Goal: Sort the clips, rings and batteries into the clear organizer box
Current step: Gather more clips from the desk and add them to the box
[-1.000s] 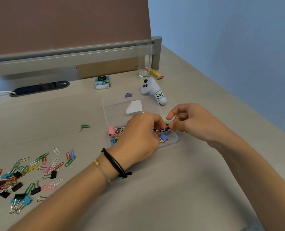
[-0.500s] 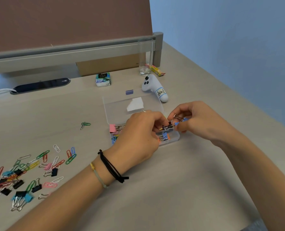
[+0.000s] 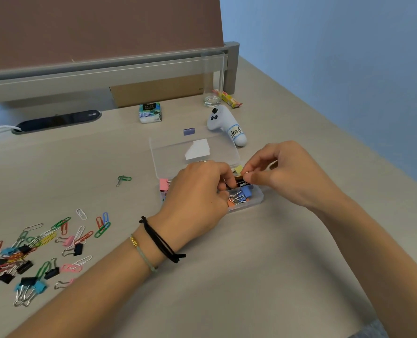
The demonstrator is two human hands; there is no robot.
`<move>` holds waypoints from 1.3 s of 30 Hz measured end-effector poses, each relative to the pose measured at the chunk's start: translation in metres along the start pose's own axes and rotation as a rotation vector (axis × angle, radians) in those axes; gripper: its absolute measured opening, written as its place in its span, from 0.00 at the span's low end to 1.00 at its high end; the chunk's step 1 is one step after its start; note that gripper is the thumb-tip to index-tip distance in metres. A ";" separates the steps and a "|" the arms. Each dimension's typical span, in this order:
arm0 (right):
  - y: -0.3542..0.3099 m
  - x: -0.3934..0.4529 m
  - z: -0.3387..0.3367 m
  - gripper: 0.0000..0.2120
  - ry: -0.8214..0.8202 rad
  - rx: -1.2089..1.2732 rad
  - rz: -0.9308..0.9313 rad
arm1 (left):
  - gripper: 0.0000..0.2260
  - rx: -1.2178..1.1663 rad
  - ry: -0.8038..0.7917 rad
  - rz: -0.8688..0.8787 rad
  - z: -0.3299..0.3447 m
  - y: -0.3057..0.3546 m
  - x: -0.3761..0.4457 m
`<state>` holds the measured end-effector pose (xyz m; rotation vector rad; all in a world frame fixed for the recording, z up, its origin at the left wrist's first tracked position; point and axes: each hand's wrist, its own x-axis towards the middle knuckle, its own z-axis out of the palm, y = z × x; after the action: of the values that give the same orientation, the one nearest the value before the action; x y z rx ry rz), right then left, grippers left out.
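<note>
**Seating the battery in the box**

Both hands have drawn closer over the box since half a second ago, and the dark battery now lies lower, at the compartment's edge rather than lifted between them. Left hand (image 3: pixel 197 191) curls over the box (image 3: pixel 256 200), its fingers (image 3: pixel 228 175) bent down onto the battery (image 3: pixel 243 183); how firmly they hold it is hidden. Right hand (image 3: pixel 290 174) pinches a small metallic piece by the battery's far end, thumb and forefinger pressed together; whether that is a ring or the battery's tip I cannot tell.

The open lid (image 3: pixel 195 152) lies flat behind. Blue and orange binder clips (image 3: pixel 239 197) already fill the near compartment, a pink one (image 3: pixel 163 184) sits at the left end.

To do this well, lay the battery lengthwise in its own cell, keep it off the clip handles, and release only once it rests flat. A loose pile of clips (image 3: pixel 32 252) waits on the table (image 3: pixel 251 264), so much sorting probably remains.
</note>
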<state>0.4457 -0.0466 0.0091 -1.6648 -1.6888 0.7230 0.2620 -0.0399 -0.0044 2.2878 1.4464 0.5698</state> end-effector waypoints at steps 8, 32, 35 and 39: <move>0.006 0.001 -0.001 0.05 0.017 -0.210 0.055 | 0.07 0.078 -0.045 0.060 0.004 -0.001 0.001; 0.015 -0.002 0.003 0.10 -0.101 -0.273 -0.060 | 0.05 0.115 -0.007 0.068 0.004 -0.005 0.001; 0.015 -0.003 0.005 0.12 -0.070 -0.302 -0.086 | 0.05 0.116 -0.039 0.065 0.006 -0.007 0.000; 0.006 -0.005 0.005 0.11 -0.037 -0.265 -0.137 | 0.04 0.096 -0.044 0.066 0.003 -0.007 0.000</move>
<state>0.4456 -0.0510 0.0006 -1.6970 -1.9734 0.4836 0.2578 -0.0376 -0.0109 2.4138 1.4109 0.4758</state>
